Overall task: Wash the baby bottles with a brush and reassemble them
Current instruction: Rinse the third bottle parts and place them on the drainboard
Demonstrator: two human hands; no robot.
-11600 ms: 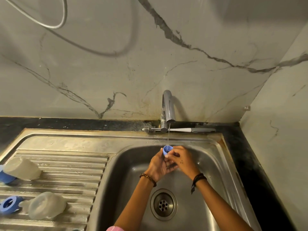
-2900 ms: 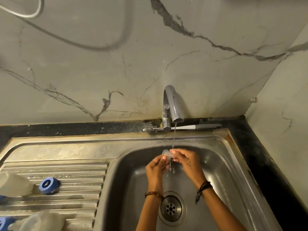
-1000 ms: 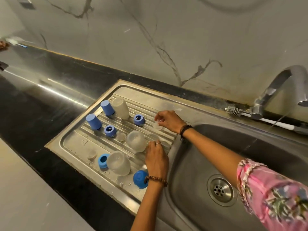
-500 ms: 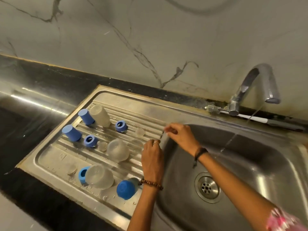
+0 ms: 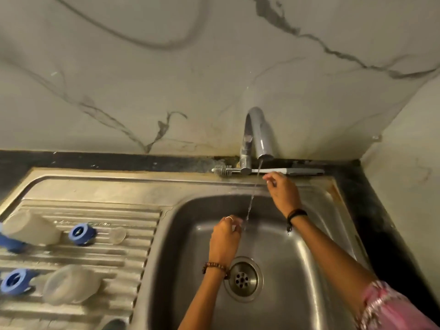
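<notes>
While water runs, left hand (image 5: 223, 236) curls beside it, right hand (image 5: 283, 191) near brush (image 5: 266, 171).

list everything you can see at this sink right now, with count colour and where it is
tap: 1, grey metal, behind the basin, thin stream running
bottle brush: 1, white handle with grey bristles, lying on the ledge behind the tap
sink: 1, steel, basin at right
drain: 1, steel, in the basin floor
draining board: 1, ribbed steel, left of the basin
bottle bodies: 2, cloudy clear, lying on the draining board
screw rings: 2, blue, on the draining board
small clear part: 1, right of the upper ring
blue piece: 1, at the left edge, partly cut off
left hand: 1, at the stream, fingers curled; what it holds is unclear
right hand: 1, at the brush handle
</notes>
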